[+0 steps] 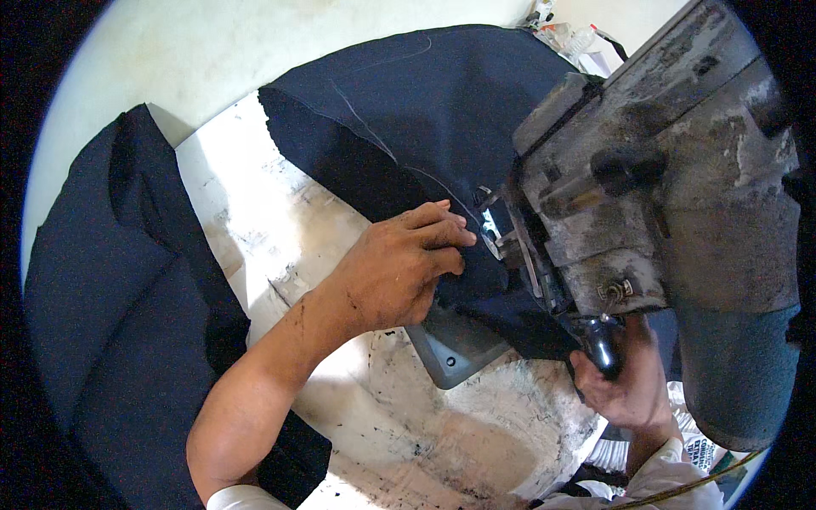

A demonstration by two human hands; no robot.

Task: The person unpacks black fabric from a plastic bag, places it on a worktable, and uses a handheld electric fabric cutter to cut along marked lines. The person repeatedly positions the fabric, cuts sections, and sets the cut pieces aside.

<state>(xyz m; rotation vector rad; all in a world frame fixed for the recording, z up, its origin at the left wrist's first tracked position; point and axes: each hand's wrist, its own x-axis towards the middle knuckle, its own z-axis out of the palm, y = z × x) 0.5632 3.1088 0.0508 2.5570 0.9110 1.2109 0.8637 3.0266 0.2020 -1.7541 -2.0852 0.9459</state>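
Note:
My left hand (399, 263) hovers over dark navy fabric (442, 102), close to the needle area of a worn grey sewing machine (595, 187). Its fingers are curled and drawn together; what lies between the fingertips, if anything, is hidden. A loose pale thread (365, 127) trails across the cloth towards those fingertips. Below the machine's body, my right hand (629, 378) is closed around a glossy black rounded part, apparently the handwheel (603, 347). The metal parts by the needle (493, 234) catch bright light, and the machine's head partly covers them.
A second stretch of navy fabric (136, 297) drapes at the left. Between the cloths shows a scuffed white tabletop (408, 433), with a grey metal plate (459, 361) set in it. A clear plastic bottle (582, 38) stands at the back right. A pale wall (212, 42) rises behind.

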